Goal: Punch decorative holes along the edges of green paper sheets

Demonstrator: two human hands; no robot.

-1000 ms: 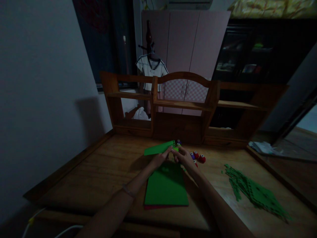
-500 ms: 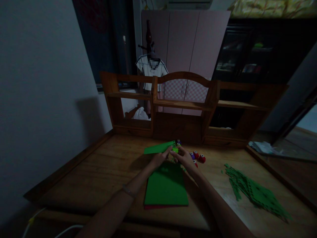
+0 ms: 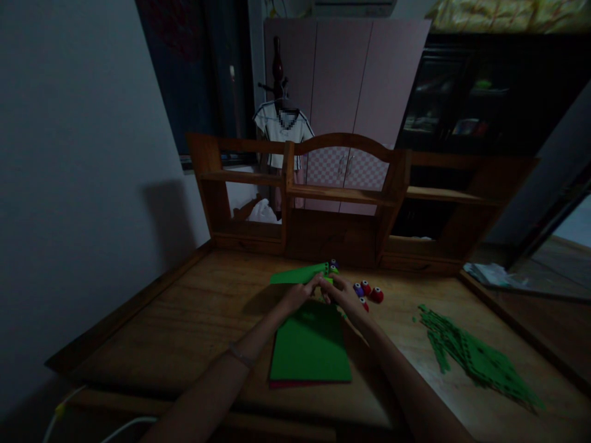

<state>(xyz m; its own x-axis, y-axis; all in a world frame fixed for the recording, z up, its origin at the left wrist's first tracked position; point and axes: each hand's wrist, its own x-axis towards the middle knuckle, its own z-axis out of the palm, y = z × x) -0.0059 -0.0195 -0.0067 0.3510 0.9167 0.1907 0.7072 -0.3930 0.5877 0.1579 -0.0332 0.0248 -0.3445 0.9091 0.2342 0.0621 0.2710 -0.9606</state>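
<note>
Fingers [image 3: 316,282] of the left hand [image 3: 299,295] pinch a green paper strip [image 3: 295,274]; the right hand [image 3: 340,293] clamps a small punch [image 3: 329,279] at its end, above the tabletop [image 3: 207,307]. Punching seems underway; pressing needs the strip level

Bare forearms [image 3: 221,381] — bracelet [image 3: 240,355] by left hand [image 3: 300,294]

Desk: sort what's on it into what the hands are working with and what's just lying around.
In hand: green paper strip, pinched by the left hand; small green punch, gripped by the right hand.
Lying about: green sheet stack, red and purple punches, heap of punched green strips, white cable.
</note>
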